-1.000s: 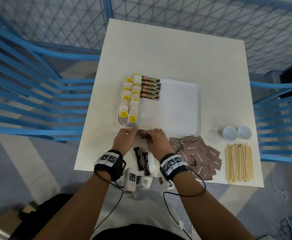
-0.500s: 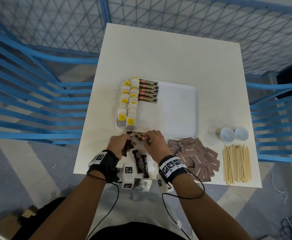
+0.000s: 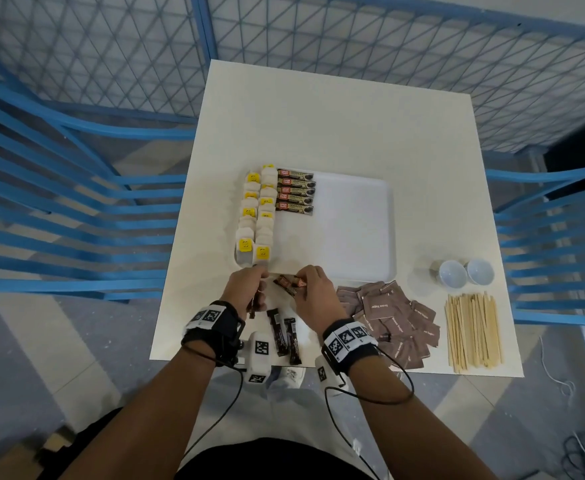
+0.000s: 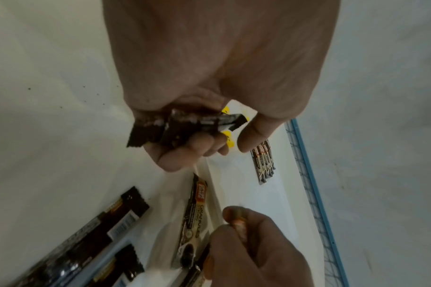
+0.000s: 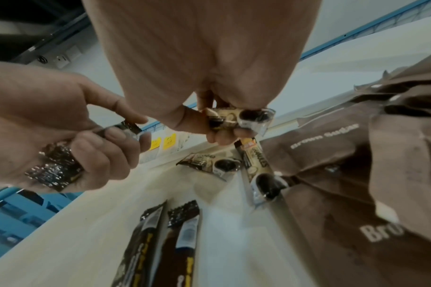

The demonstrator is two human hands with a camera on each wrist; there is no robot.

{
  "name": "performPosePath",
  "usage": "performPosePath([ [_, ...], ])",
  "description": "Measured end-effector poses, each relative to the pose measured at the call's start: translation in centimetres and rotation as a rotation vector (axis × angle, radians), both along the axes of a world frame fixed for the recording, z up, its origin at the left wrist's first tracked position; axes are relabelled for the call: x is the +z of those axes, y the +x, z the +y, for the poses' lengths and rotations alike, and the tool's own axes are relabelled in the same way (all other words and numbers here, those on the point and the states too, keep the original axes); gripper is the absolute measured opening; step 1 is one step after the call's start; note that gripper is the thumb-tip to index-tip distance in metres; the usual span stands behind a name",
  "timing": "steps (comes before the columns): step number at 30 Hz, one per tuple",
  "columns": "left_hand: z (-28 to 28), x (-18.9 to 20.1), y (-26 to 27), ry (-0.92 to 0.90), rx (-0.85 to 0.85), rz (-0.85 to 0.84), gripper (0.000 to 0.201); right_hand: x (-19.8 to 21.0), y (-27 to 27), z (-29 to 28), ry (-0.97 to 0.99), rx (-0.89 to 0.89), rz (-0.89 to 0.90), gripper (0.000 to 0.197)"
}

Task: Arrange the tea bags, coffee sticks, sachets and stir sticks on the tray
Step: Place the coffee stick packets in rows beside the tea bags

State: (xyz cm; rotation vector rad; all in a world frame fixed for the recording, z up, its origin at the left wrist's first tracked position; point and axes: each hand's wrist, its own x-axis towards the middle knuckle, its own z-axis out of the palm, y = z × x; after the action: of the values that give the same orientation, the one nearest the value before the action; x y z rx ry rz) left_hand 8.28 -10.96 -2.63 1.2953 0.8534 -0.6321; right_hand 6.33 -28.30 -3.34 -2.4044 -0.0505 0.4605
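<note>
L hand [image 3: 246, 289]: grips dark coffee sticks [image 4: 185, 126] | R hand [image 3: 313, 289]: pinches granules stick [image 5: 236, 118] at tray [image 3: 353, 271] near edge | advice: sort by type, lay parallel below placed row [image 3: 295, 192].

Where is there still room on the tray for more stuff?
The tray is bare right of the tea bags and below the coffee sticks. Its left edge is crowded, and so is the table by the brown sachets.
</note>
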Motion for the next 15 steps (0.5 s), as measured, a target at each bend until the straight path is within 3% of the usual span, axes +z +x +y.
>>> performPosePath([
  [5, 0.3, 0.1, 0.3, 0.023, -0.039, -0.018, 0.022, -0.4, 0.1, 0.8, -0.293, 0.124, -0.02, 0.04],
  [7, 0.5, 0.0, 0.3, 0.047, -0.07, -0.024, 0.025, -0.5, 0.4, 1.1, -0.342, 0.161, -0.036, 0.036],
  [12, 1.0, -0.4, 0.5, 0.205, -0.163, -0.099, 0.032, 0.5, 1.3, 1.6, -0.278, 0.127, -0.103, 0.027],
  [15, 0.9, 0.1, 1.2, 0.202, -0.184, -0.172, 0.034, 1.4, 2.2, 1.8, -0.168, 0.056, -0.173, 0.029],
])
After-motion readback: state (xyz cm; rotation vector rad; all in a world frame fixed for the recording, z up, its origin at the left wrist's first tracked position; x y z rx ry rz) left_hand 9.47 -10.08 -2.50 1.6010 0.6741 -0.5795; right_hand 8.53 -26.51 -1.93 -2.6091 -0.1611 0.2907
